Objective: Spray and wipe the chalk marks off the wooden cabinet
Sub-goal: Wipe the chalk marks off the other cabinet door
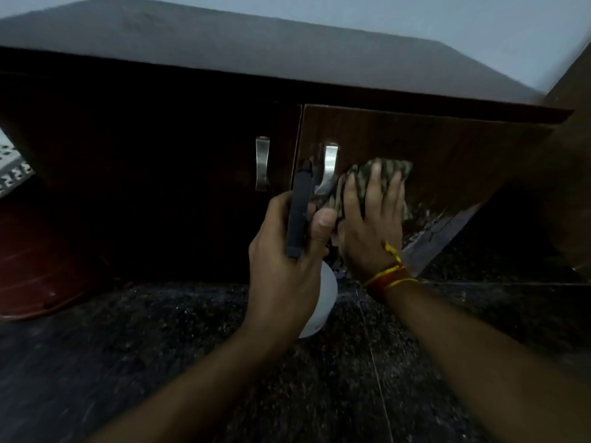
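Observation:
A dark wooden cabinet [160, 100] fills the upper view, with two doors and two metal handles. The right door [431, 145] stands slightly ajar. My right hand [371, 225] presses a crumpled patterned cloth [390, 169] flat against the right door, just right of its handle [330, 164]. My left hand [284, 260] grips a spray bottle, whose dark head [299, 212] points up at the doors and whose white body [319, 305] hangs below the hand. Pale smears show on the door's lower edge [425, 215]. No clear chalk marks are visible elsewhere.
The floor is dark speckled stone [192, 346] with a thin grout line. A reddish rounded object [38, 276] sits at the left by the cabinet's base. A patterned fabric [12, 167] shows at the far left edge. A wooden panel [572, 171] rises at the right.

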